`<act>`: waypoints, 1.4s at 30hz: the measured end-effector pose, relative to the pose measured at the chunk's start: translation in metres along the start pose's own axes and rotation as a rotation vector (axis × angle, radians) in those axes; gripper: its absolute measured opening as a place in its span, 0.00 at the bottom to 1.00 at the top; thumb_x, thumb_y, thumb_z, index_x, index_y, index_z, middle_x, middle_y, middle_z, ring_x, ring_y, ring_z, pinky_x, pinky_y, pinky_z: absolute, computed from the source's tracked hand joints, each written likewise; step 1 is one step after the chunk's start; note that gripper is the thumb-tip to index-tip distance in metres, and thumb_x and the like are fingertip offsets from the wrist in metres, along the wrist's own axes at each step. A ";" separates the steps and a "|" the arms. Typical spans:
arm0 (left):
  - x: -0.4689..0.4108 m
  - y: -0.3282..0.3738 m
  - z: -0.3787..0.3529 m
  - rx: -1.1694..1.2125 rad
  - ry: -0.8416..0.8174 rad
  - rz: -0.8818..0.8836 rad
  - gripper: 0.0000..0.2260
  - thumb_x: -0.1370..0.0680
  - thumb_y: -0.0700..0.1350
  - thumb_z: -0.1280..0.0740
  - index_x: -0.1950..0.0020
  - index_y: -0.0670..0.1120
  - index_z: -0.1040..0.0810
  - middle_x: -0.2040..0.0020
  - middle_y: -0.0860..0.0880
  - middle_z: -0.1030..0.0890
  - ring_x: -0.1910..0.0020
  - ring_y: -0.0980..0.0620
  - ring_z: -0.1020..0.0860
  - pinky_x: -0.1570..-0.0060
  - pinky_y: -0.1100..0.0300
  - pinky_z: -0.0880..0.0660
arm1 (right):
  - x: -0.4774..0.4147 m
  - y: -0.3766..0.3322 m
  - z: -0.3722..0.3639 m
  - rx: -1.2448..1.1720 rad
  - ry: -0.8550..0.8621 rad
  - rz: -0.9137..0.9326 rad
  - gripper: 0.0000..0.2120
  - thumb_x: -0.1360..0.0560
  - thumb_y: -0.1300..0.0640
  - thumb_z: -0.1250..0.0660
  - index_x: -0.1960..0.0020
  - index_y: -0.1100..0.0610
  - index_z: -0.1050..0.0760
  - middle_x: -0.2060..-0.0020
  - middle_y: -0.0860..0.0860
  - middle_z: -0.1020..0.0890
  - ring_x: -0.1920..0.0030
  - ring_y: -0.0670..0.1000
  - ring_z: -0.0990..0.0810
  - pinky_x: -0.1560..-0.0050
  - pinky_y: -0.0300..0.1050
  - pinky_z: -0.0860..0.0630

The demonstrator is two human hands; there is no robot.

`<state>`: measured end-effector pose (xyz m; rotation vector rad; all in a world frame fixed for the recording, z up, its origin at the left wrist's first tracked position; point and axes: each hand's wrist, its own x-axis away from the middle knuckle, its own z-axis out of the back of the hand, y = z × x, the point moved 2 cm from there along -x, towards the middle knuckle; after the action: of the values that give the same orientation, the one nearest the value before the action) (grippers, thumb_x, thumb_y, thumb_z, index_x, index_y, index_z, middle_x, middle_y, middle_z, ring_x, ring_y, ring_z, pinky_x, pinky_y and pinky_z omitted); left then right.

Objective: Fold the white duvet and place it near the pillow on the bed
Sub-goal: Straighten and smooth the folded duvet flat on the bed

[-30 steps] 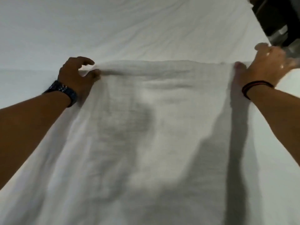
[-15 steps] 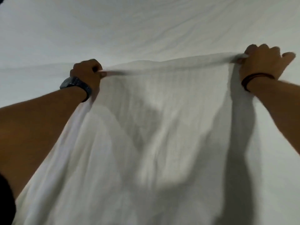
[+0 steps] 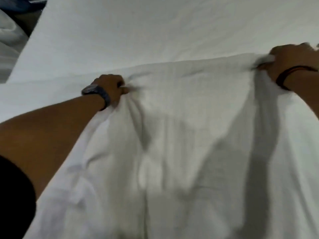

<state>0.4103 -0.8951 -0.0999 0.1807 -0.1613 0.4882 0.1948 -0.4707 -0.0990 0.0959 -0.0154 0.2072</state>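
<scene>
A white-sheeted bed (image 3: 155,31) fills nearly the whole view, its bare far half running toward twelve o'clock, with a dim strip of floor and some pale bedding at ten o'clock beyond the mattress edge. The white duvet (image 3: 189,144) lies across the near half, from the centre down to six o'clock, with soft creases running lengthwise. The left hand (image 3: 110,87), a dark watch (image 3: 96,94) on its wrist, is fisted tight around the duvet's far edge at nine o'clock of centre. The right hand (image 3: 291,62), wearing a dark wristband (image 3: 290,75), is clenched on a bunch of the same edge at two o'clock. No pillow is in view. The likely risk is a skewed fold: the right hand sits farther up the bed than the left, so the edge runs slanted, and uneven pulling could set the layers crooked or drag the sheet beneath into wrinkles.
</scene>
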 end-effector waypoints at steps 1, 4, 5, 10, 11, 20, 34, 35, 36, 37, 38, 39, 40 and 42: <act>-0.002 0.001 0.002 0.107 0.079 0.007 0.09 0.26 0.57 0.32 0.55 0.52 0.24 0.50 0.45 0.19 0.52 0.42 0.22 0.54 0.56 0.30 | 0.012 -0.006 -0.001 -0.075 0.108 -0.057 0.18 0.28 0.50 0.38 0.45 0.61 0.25 0.45 0.67 0.25 0.42 0.69 0.28 0.38 0.71 0.37; 0.001 -0.021 0.001 0.416 0.282 0.051 0.11 0.27 0.54 0.30 0.51 0.49 0.21 0.50 0.47 0.19 0.49 0.46 0.22 0.50 0.58 0.28 | 0.055 -0.054 -0.002 -0.300 0.221 -0.050 0.27 0.27 0.49 0.36 0.32 0.59 0.35 0.33 0.65 0.34 0.31 0.65 0.39 0.32 0.71 0.46; 0.006 -0.034 -0.001 0.416 0.283 0.075 0.15 0.26 0.56 0.31 0.44 0.49 0.23 0.44 0.46 0.21 0.44 0.45 0.24 0.45 0.56 0.29 | 0.063 -0.073 -0.002 -0.326 0.189 0.019 0.31 0.27 0.45 0.38 0.28 0.57 0.39 0.31 0.63 0.36 0.28 0.62 0.41 0.30 0.68 0.49; 0.034 -0.117 -0.008 0.099 0.105 0.371 0.47 0.34 0.73 0.35 0.23 0.53 0.50 0.24 0.45 0.42 0.27 0.37 0.42 0.32 0.38 0.45 | 0.058 -0.132 -0.009 -0.294 -0.090 0.148 0.41 0.31 0.30 0.38 0.26 0.49 0.44 0.31 0.59 0.33 0.30 0.61 0.38 0.34 0.63 0.42; 0.037 -0.128 -0.006 0.050 0.088 0.383 0.46 0.34 0.73 0.35 0.23 0.54 0.49 0.25 0.44 0.40 0.29 0.36 0.41 0.34 0.37 0.44 | 0.053 -0.132 -0.010 -0.232 -0.119 0.123 0.38 0.31 0.30 0.38 0.28 0.49 0.39 0.32 0.59 0.32 0.31 0.62 0.37 0.35 0.64 0.42; 0.000 -0.158 0.000 0.295 0.326 0.270 0.07 0.25 0.46 0.30 0.50 0.45 0.19 0.47 0.41 0.18 0.47 0.42 0.21 0.45 0.58 0.28 | 0.100 -0.163 -0.020 -0.203 0.389 -0.208 0.22 0.23 0.49 0.49 0.32 0.54 0.37 0.33 0.59 0.31 0.33 0.61 0.34 0.40 0.62 0.39; 0.155 -0.142 -0.034 0.200 0.204 -0.261 0.37 0.29 0.71 0.45 0.27 0.49 0.33 0.28 0.42 0.31 0.28 0.43 0.35 0.29 0.49 0.40 | 0.257 -0.196 -0.029 -0.194 -0.010 -0.003 0.35 0.24 0.33 0.56 0.24 0.51 0.50 0.24 0.59 0.47 0.25 0.60 0.50 0.29 0.65 0.54; 0.177 -0.145 -0.040 0.140 0.177 -0.298 0.38 0.29 0.71 0.45 0.26 0.49 0.36 0.27 0.42 0.33 0.28 0.43 0.36 0.29 0.47 0.40 | 0.271 -0.196 -0.031 -0.195 -0.010 0.024 0.35 0.24 0.34 0.56 0.24 0.52 0.51 0.24 0.59 0.47 0.25 0.60 0.50 0.28 0.65 0.54; 0.195 -0.149 -0.045 0.087 0.146 -0.317 0.40 0.30 0.72 0.45 0.25 0.49 0.39 0.26 0.42 0.35 0.27 0.42 0.38 0.29 0.45 0.41 | 0.281 -0.195 -0.033 -0.197 -0.021 0.048 0.35 0.24 0.34 0.57 0.24 0.51 0.51 0.24 0.59 0.48 0.25 0.60 0.51 0.28 0.65 0.54; 0.215 -0.153 -0.049 0.059 0.115 -0.306 0.42 0.31 0.73 0.46 0.24 0.50 0.42 0.25 0.42 0.37 0.27 0.41 0.39 0.29 0.44 0.42 | 0.294 -0.189 -0.035 -0.199 -0.035 0.069 0.35 0.25 0.34 0.57 0.23 0.51 0.51 0.24 0.59 0.48 0.25 0.60 0.51 0.28 0.65 0.54; 0.234 -0.156 -0.053 0.057 0.089 -0.273 0.42 0.31 0.73 0.46 0.24 0.51 0.43 0.24 0.42 0.39 0.26 0.42 0.41 0.28 0.44 0.43 | 0.307 -0.183 -0.037 -0.198 -0.050 0.091 0.35 0.25 0.33 0.58 0.24 0.50 0.51 0.24 0.58 0.48 0.24 0.59 0.51 0.28 0.64 0.54; 0.254 -0.158 -0.054 0.070 0.068 -0.236 0.42 0.32 0.74 0.47 0.24 0.51 0.43 0.24 0.43 0.40 0.25 0.43 0.42 0.28 0.44 0.44 | 0.324 -0.176 -0.037 -0.191 -0.063 0.119 0.35 0.25 0.33 0.59 0.24 0.49 0.52 0.24 0.58 0.48 0.24 0.59 0.51 0.28 0.64 0.54; 0.274 -0.158 -0.054 0.099 0.045 -0.209 0.42 0.32 0.74 0.47 0.24 0.51 0.41 0.24 0.44 0.40 0.25 0.44 0.42 0.28 0.45 0.44 | 0.342 -0.171 -0.037 -0.182 -0.075 0.144 0.35 0.26 0.32 0.59 0.24 0.49 0.52 0.24 0.58 0.48 0.24 0.59 0.51 0.29 0.65 0.54; 0.313 -0.157 -0.053 0.180 -0.013 -0.220 0.45 0.34 0.77 0.48 0.25 0.50 0.37 0.25 0.44 0.37 0.26 0.44 0.40 0.28 0.45 0.43 | 0.379 -0.162 -0.035 -0.165 -0.096 0.171 0.37 0.27 0.30 0.60 0.24 0.47 0.52 0.24 0.57 0.48 0.24 0.59 0.50 0.29 0.65 0.54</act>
<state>0.7634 -0.8791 -0.1104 0.3741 -0.1087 0.2823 0.5996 -0.5471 -0.1392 -0.0606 -0.1368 0.3707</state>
